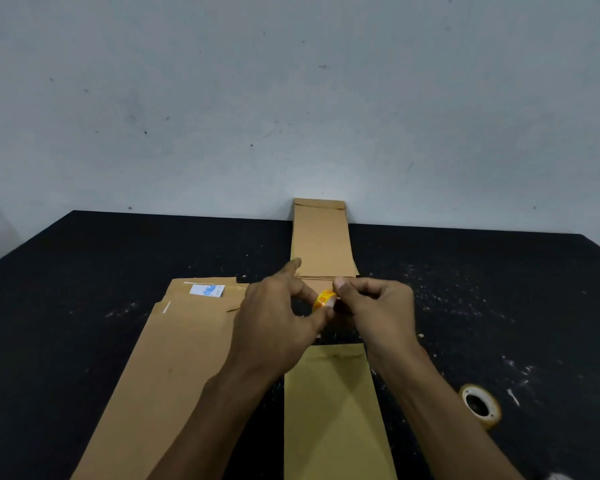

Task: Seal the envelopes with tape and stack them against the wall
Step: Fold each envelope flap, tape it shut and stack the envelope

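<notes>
A small yellow tape roll [323,299] is held in the air between both hands. My left hand [278,317] grips the roll with thumb and fingers, its index finger pointing up. My right hand [374,310] pinches at the roll's right side with curled fingers. Below the hands a yellowish envelope [333,410] lies lengthwise on the black table [84,258]. A pile of brown envelopes [321,237] leans against the wall [291,98] behind the hands. A larger brown envelope [174,358] with a white label lies to the left.
A second, wider roll of tape [481,405] lies on the table at the lower right. The dark tabletop is speckled with white marks. The table's far edge meets the pale wall.
</notes>
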Demonstrator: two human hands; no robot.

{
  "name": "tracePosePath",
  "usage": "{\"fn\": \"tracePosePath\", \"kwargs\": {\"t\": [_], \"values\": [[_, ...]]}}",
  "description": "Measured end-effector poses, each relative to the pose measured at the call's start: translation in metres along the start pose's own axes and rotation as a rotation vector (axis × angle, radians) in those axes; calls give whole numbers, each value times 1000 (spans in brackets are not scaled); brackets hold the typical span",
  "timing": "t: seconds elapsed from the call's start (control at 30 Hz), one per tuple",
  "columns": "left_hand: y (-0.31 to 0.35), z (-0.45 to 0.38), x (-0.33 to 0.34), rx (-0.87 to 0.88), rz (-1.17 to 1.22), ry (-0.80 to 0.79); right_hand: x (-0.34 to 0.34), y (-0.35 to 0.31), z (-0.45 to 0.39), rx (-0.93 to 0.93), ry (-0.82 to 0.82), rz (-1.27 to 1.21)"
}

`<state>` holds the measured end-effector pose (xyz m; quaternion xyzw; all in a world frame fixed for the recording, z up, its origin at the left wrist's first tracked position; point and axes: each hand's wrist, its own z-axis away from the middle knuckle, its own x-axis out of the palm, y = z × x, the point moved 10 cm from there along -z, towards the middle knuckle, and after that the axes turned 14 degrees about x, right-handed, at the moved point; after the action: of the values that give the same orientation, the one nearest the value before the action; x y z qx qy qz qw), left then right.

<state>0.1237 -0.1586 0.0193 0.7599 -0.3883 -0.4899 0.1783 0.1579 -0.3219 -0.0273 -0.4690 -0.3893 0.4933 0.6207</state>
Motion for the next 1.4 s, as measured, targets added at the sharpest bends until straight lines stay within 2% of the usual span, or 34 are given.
{"fn": "tracePosePath", "kwargs": {"t": [0.13,0.27,0.4,0.6,0.8,0.87,0.97,1.07,1.13,1.23,1.4], "values": [[-10,-4,2,-67,-210,-55,6,10,-14,27,-25,193],[-15,-14,12,-80,-391,-174,13,8,-28,-80,66,614],[-16,-20,30,-47,-510,-300,19,10,-39,-99,151,854],[-21,-22,42,-59,-504,-340,18,10,-40,-131,180,936],[-21,-21,45,-19,-446,-335,9,5,-39,-119,185,832],[-23,-19,42,25,-310,-316,9,5,-38,-113,166,825],[-11,-16,19,42,197,-117,6,0,-32,-139,102,696],[-9,-11,3,-103,840,113,2,-10,-16,-116,-22,371],[-8,-9,0,-139,1097,185,8,-13,-2,-35,-149,136],[-3,-5,-1,-144,1211,215,13,-15,11,35,-215,-3],[3,-2,5,-128,1161,171,14,-16,19,40,-181,-72]]}}
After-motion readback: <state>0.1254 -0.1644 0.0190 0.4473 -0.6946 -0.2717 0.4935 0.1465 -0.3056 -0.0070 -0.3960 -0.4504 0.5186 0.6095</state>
